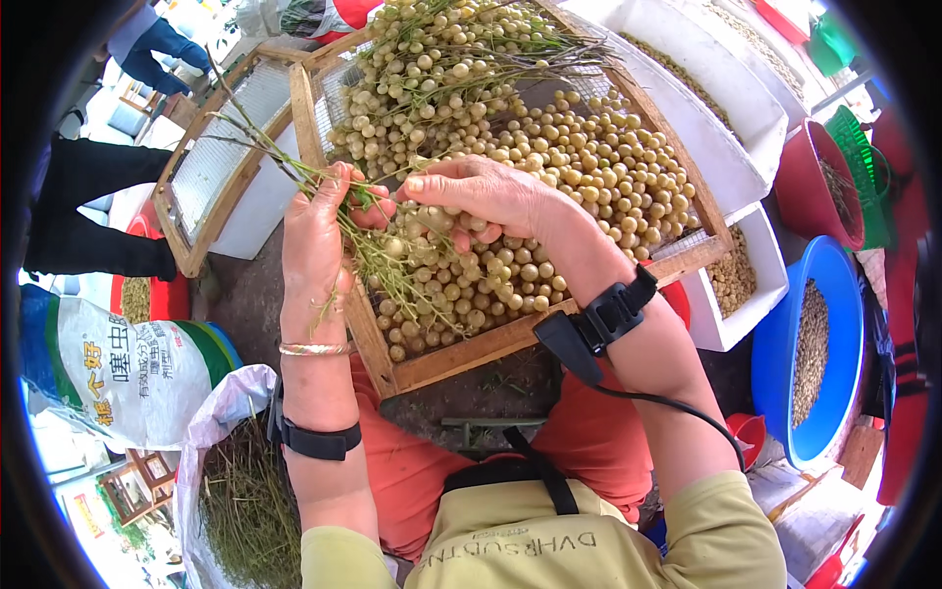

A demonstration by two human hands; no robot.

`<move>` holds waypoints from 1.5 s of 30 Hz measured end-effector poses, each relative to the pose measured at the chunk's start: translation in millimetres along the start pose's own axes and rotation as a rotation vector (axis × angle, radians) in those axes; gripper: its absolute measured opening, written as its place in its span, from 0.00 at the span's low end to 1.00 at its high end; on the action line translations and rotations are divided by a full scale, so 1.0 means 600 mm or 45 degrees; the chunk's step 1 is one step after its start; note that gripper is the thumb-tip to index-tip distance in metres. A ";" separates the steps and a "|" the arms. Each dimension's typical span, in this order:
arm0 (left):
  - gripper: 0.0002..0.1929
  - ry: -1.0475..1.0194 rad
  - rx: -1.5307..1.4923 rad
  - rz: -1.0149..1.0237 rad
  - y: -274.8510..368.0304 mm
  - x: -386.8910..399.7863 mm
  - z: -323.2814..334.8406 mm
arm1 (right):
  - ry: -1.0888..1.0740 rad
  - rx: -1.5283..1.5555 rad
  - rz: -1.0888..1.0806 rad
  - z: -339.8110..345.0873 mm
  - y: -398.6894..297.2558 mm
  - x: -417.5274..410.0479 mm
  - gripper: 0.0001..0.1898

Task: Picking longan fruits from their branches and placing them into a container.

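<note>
My left hand (pixel 324 221) is closed around a bunch of green stems (pixel 383 269), whose thin woody ends point up and left past the thumb. Close beside it, my right hand (pixel 478 195) curls over round pale fruits among the sprigs, thumb towards the left fingertips; its fingers are partly hidden. Both hands are above a wood-framed mesh tray (pixel 456 361). Loose yellow-brown round fruits (pixel 611 169) cover the tray's right and near parts. Fruits still on their stems (pixel 441 66) are heaped at its far left side.
An empty wood-framed screen (pixel 228 154) lies left of the tray. White foam boxes (pixel 765 294) and a blue basin (pixel 824 353) with small contents stand right. An open sack of bare stems (pixel 246 501) is at lower left. A person in dark trousers (pixel 96 206) stands at left.
</note>
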State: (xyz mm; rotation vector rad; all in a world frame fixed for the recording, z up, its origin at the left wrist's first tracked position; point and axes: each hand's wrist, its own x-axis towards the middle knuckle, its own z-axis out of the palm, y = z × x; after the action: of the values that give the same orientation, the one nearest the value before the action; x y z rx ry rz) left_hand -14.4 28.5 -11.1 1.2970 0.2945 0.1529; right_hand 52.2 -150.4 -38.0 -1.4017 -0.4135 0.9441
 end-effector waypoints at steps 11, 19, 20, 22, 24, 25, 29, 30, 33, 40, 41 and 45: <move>0.10 -0.013 -0.016 -0.045 -0.006 0.017 -0.004 | -0.251 0.336 -0.057 -0.010 0.003 0.001 0.06; 0.11 -0.008 -0.026 -0.143 0.001 0.017 -0.005 | 0.019 0.454 -0.236 -0.021 0.002 0.008 0.06; 0.11 -0.019 -0.031 -0.168 -0.002 0.017 -0.004 | 0.024 0.533 -0.277 -0.026 0.004 0.009 0.06; 0.11 -0.039 -0.019 -0.206 -0.008 0.018 -0.004 | 0.151 0.614 -0.365 -0.023 0.001 0.007 0.07; 0.12 -0.004 -0.023 -0.205 -0.016 0.024 -0.006 | 0.209 0.692 -0.462 -0.026 0.002 0.013 0.07; 0.13 0.014 -0.026 -0.205 -0.018 0.025 -0.006 | 0.238 0.730 -0.511 -0.027 0.002 0.015 0.07; 0.10 0.086 -0.066 -0.260 -0.019 0.023 0.001 | 0.311 0.779 -0.572 -0.018 0.001 0.014 0.07; 0.09 0.074 -0.096 -0.264 -0.017 0.022 0.003 | 0.356 0.780 -0.571 -0.018 0.000 0.014 0.07; 0.08 0.114 -0.090 -0.258 -0.012 0.014 0.018 | 0.432 0.789 -0.588 -0.024 0.000 0.014 0.07; 0.10 0.219 -0.203 -0.074 -0.020 0.025 -0.012 | 1.002 -0.952 -0.850 -0.058 -0.007 0.007 0.10; 0.10 0.224 -0.189 -0.041 -0.018 0.024 -0.010 | 1.211 -1.409 -1.022 -0.051 -0.009 0.006 0.11; 0.11 0.199 -0.162 0.084 -0.018 0.017 0.007 | 0.742 -1.001 -0.540 0.019 -0.036 -0.012 0.15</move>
State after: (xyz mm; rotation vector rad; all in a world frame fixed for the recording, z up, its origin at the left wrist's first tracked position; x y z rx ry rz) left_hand -3.7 24.3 -21.6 1.1709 0.3694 0.3249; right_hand 46.3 -146.2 -13.7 -2.0945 -0.6336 -0.0299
